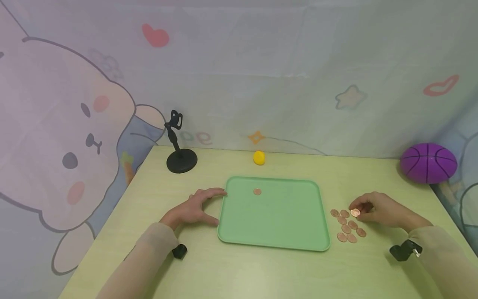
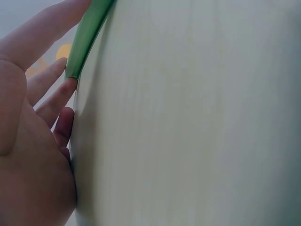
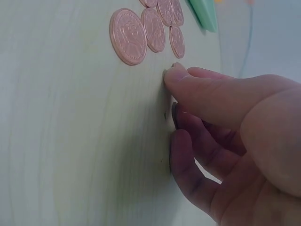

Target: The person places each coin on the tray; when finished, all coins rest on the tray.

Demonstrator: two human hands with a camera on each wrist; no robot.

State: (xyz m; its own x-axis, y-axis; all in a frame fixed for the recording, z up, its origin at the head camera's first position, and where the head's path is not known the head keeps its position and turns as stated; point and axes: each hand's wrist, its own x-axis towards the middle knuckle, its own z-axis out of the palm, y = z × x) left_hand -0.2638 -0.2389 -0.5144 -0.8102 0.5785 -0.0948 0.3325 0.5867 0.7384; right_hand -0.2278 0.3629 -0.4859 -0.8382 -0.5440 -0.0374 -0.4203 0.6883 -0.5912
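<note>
A person's right hand pinches a copper coin between thumb and fingers at three o'clock of a green tray, loose coins at the hand's eight o'clock; the left hand, fingers extended and relaxed, touches the rim at nine. A lone coin lies inside, toward eleven.
</note>
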